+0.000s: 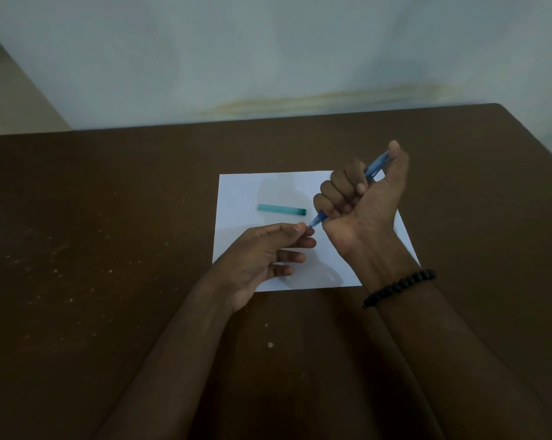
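Right grip [360,198] was closed in a fist round the pen [318,219], palm side toward the camera, four fingers curled over the barrel & thumb up along its far end. The pen, blue, ran slantwise through the fist: clip end stuck out far-right by the thumb, tip end came out near-left below the little finger. Left grip [262,255] pinched that tip end btwn thumb & forefinger; its other three fingers were loosely curled underneath, holding nothing. Whether a cap or the bare point sat in the pinch, can't tell: too small & blurred. Right grip was raised over the right half of the paper [242,192], a white sheet lying slightly askew at the ctr of the desk [109,217]; whether the left grip's heel rested on the desk, can't tell. The pen touched neither paper nor desk. On the sheet's far-left part lay a tube [281,209], teal w/ a darker right end, flat & roughly left-to-right, apart from the pen & just far of the left grip's fingertips. A bracelet [400,285] of black beads sat on the right wrist. Desk was dark brown w/ pale specks, mostly on its left & near parts. Beyond its far edge stood a pale wall [268,42] w/ a yellowish stain low down.
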